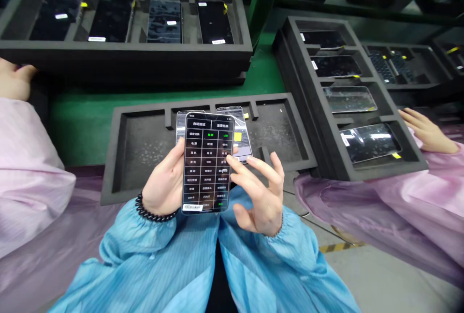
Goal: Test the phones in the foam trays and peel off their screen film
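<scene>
In left hand [165, 177], lit phone [207, 168], seemingly upright.

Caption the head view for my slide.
Left hand holds a phone showing a menu grid; right hand hovers at its edge.

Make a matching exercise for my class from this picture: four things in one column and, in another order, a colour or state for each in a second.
Column one
1. left hand
2. tabletop
3. right hand
4. the person's own sleeves

Column two
A. light blue
B. has its fingers spread, with a fingertip at the edge of the lit screen
C. green
D. grips the side of the upper phone

Right pairs: 1-D, 2-C, 3-B, 4-A
</scene>
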Motion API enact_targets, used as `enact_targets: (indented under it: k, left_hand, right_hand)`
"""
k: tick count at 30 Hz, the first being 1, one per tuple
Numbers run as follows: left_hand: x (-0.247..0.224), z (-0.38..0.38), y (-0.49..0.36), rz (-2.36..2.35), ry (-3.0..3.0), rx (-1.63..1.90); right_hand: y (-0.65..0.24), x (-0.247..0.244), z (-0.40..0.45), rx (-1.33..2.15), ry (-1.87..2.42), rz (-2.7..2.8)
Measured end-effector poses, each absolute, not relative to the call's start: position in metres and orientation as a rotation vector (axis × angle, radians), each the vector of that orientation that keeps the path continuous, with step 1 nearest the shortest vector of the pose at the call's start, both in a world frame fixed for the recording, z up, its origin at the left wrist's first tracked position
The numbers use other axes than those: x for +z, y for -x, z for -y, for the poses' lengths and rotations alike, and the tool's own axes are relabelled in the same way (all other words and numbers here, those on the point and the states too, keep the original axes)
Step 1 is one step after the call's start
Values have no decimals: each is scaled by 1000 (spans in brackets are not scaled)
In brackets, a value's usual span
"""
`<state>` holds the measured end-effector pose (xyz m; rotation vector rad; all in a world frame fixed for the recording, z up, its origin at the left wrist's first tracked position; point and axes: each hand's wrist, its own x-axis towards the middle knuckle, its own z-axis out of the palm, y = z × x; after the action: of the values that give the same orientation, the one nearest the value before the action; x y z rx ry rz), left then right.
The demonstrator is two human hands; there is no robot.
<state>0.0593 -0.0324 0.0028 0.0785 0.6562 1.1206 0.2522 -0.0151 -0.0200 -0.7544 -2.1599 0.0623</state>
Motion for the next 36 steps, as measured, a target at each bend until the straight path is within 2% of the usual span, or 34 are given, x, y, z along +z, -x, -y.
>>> enact_targets:
  k: [6, 17, 22, 29, 36]
  left_hand:
    - [8, 31, -61, -593, -107, 1137]
    - [-4, 35, -54, -846, -8, 1073]
    - [-8, 35, -25, -987, -72, 1161]
    - [-7, 37, 44, -1360, -333, 1413]
    - [-22, 33, 67, -1796, -730, 1305]
  right_hand:
    - [-250, -24, 12, 58, 732, 2164]
    - [-261, -22, 10, 25, 753, 2071]
    - [-298, -28, -10, 44, 957, 1888]
    - [-354, -59, -45, 40, 1509, 1875]
    - [-349, -65, -65, 158, 1639, 1971]
